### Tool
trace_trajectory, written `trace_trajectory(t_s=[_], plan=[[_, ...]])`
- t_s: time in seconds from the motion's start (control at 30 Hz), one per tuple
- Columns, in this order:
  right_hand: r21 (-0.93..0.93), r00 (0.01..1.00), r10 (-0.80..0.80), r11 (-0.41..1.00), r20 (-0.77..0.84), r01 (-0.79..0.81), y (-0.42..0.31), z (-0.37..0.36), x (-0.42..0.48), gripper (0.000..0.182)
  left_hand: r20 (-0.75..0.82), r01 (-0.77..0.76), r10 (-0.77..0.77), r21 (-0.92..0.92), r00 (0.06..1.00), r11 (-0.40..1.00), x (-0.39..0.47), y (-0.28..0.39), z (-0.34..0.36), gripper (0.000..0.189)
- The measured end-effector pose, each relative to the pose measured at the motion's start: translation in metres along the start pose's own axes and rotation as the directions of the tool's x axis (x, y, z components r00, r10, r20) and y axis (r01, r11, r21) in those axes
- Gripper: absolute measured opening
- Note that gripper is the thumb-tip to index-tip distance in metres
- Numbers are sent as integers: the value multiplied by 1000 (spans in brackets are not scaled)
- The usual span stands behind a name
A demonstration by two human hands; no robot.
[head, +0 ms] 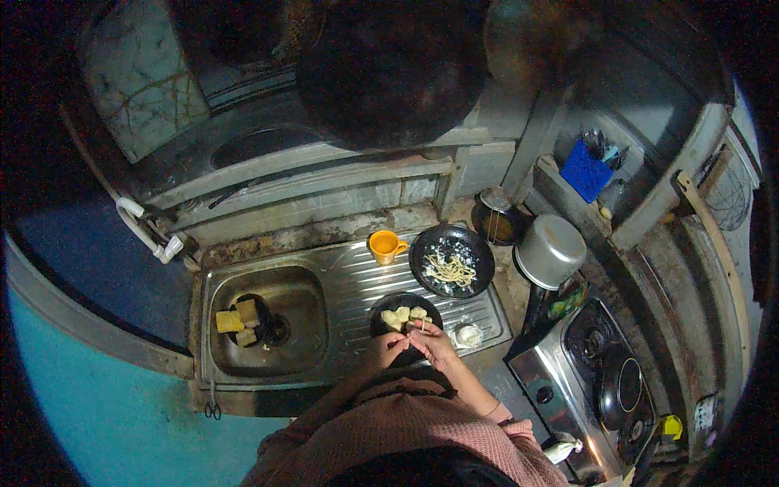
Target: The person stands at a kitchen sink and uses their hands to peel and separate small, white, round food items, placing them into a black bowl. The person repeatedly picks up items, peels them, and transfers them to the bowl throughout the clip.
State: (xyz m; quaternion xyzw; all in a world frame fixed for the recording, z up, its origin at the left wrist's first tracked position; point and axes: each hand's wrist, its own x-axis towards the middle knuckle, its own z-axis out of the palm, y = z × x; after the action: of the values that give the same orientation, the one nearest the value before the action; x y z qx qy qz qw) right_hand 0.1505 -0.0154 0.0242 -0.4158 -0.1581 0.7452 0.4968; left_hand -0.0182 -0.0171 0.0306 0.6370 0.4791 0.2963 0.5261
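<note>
My two hands meet over the near part of a dark round plate (378, 309) that holds several pale dough pieces (403, 315). My right hand (433, 347) pinches a thin pale strip of dough (423, 325), which sticks up between its fingers. The fingertips of my left hand (392, 349) are bent inward and touch those of my right; whether they grip anything is hidden. Behind the plate, a larger dark plate (420, 277) dusted with white flour carries a heap of thin dough strands (451, 270). A small white bag or container (468, 335) lies right of my right hand.
An orange mug (384, 246) stands on the ribbed steel drainboard (341, 286). Left is a sink basin (298, 292) with sponges (230, 321). Scissors (212, 409) hang at its front edge. To the right are an upturned metal pot (551, 249) and a gas stove (560, 395) bearing a lidded pan (618, 386).
</note>
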Motion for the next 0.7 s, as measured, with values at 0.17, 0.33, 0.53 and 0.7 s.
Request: trace_trajectory(t_s=[0.17,0.33,0.53,0.7], plan=[[-146,996,-82,986,31,85,0,1,-2,37,15,-44,43,21,999,999,3,-10,1,22],[-107,996,-65,993,-58,58,-1,-2,0,27,63,-4,0,64,998,998,6,-22,2,24],[-12,993,-61,998,-98,60,-9,-3,-1,21,54,7,0,-130,999,992,6,-32,3,27],[50,988,-60,996,-140,68,-27,-7,-6,24,67,-20,28,-114,997,993,11,-52,4,28]])
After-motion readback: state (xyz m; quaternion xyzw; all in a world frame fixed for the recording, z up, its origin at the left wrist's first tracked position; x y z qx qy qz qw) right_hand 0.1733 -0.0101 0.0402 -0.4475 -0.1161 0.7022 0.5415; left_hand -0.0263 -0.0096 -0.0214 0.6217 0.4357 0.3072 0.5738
